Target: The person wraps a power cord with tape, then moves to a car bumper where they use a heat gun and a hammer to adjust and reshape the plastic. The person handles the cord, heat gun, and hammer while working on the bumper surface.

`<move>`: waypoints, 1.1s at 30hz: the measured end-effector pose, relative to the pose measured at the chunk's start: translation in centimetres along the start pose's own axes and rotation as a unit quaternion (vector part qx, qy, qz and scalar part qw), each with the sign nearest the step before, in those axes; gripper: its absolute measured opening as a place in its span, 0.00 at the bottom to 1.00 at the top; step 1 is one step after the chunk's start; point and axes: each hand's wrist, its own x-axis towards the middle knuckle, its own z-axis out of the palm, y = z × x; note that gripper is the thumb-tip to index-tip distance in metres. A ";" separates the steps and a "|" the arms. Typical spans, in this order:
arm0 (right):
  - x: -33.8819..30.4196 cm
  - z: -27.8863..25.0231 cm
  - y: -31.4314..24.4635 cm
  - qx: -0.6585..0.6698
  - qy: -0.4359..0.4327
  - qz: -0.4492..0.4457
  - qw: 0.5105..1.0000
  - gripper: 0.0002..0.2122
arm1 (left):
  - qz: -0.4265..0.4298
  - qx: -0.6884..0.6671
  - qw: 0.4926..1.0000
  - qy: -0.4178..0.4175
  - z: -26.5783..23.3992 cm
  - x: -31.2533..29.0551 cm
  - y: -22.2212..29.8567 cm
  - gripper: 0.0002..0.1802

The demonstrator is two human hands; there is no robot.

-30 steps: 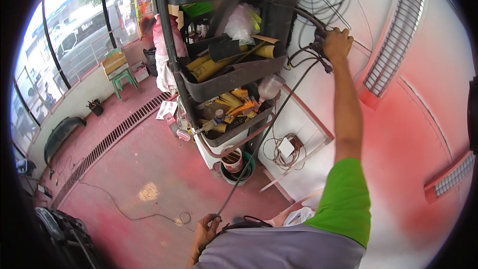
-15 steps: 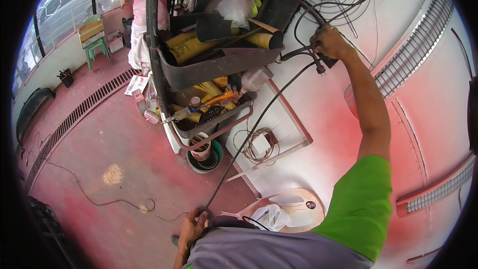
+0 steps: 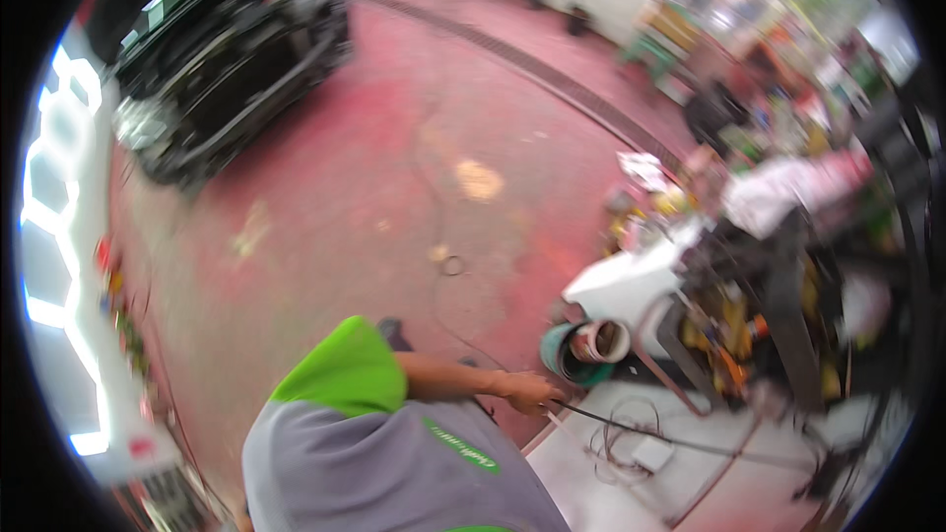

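My left hand (image 3: 532, 392) is closed around a black cable (image 3: 616, 424), with the arm stretched across in front of my body. From the hand the cable runs right toward the cluttered tool rack (image 3: 788, 325), where blur hides its end. Below the cable, a coiled wire with a white box (image 3: 651, 452) lies against a white surface. Close beyond the hand, a white pot (image 3: 603, 340) stands in a green bucket (image 3: 564, 355). My right hand is out of the picture.
A dark car front (image 3: 227, 89) with its hood raised stands at the far left. A floor drain grate (image 3: 532, 64) crosses the red-stained floor (image 3: 345, 236). Near the far wall is a green stool (image 3: 655, 49). A thin wire lies along the floor.
My view has swung left, bringing the car into sight and putting the rack at the right. My right hand has left the picture; the left still grips the cable.
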 end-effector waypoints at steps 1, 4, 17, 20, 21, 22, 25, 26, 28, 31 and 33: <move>-1.4 2.2 -2.8 0.049 -0.017 0.000 0.999 0.22 | -0.012 0.028 1.000 0.000 0.5 -0.9 -2.0 0.28; -5.6 7.3 -10.5 0.163 -0.125 -0.004 0.979 0.24 | -0.119 -0.066 0.990 0.041 -1.9 -6.1 -3.2 0.26; -17.2 29.6 -56.1 0.172 -0.504 -0.424 0.732 0.27 | -0.628 -0.185 0.700 0.284 4.5 -52.3 -18.1 0.22; -17.8 30.2 -67.8 0.124 -0.531 -0.526 0.652 0.27 | -0.717 -0.220 0.540 0.382 13.4 -61.7 -16.1 0.20; -17.8 30.3 -71.5 0.126 -0.536 -0.534 0.642 0.27 | -0.723 -0.238 0.491 0.424 14.2 -63.8 -14.5 0.20; -17.9 30.2 -75.2 0.125 -0.540 -0.542 0.632 0.27 | -0.726 -0.255 0.441 0.462 14.7 -65.3 -12.5 0.20; -19.3 30.7 -84.3 0.111 -0.548 -0.576 0.596 0.27 | -0.724 -0.286 0.267 0.568 18.3 -65.7 -6.8 0.19; -19.9 30.8 -87.1 0.096 -0.555 -0.595 0.574 0.27 | -0.728 -0.311 0.222 0.570 20.5 -64.1 -5.9 0.19; -20.4 31.2 -92.5 0.070 -0.563 -0.623 0.539 0.27 | -0.726 -0.363 0.134 0.569 23.9 -60.3 -5.4 0.20; -19.4 32.2 -99.8 0.026 -0.565 -0.657 0.498 0.26 | -0.670 -0.457 -0.004 0.584 24.0 -51.2 -6.0 0.22; -18.9 33.3 -104.0 0.003 -0.574 -0.664 0.479 0.26 | -0.597 -0.515 -0.070 0.611 23.0 -46.2 -6.3 0.21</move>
